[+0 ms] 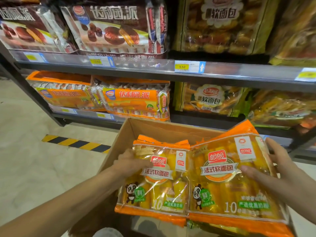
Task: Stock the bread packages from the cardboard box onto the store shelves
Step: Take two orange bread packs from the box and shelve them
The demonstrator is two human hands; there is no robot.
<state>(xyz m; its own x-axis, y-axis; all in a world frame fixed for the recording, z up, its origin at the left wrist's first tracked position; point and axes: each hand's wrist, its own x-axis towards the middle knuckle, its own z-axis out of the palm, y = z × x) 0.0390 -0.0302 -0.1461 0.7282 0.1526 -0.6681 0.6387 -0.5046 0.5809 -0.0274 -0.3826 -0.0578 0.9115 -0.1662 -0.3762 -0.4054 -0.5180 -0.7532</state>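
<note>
Two orange-trimmed clear plastic bread packages side by side over the open brown cardboard box point(136, 132). Left bread package point(153, 182) gripped at its upper left edge by the left hand point(131, 162), fingers tucked behind the film, thumb on the front. Right bread package point(234, 183), tilted upward, pinched at its right edge by the right hand point(273, 170), thumb on the front, fingers spread behind. Probably light, soft, easily squashed; film slick and crinkly. Best held flat-handed along the sides or by the sealed orange borders, never squeezing the rolls. Grey metal store shelves point(171, 74) beyond the fingers, already stocked.
</note>
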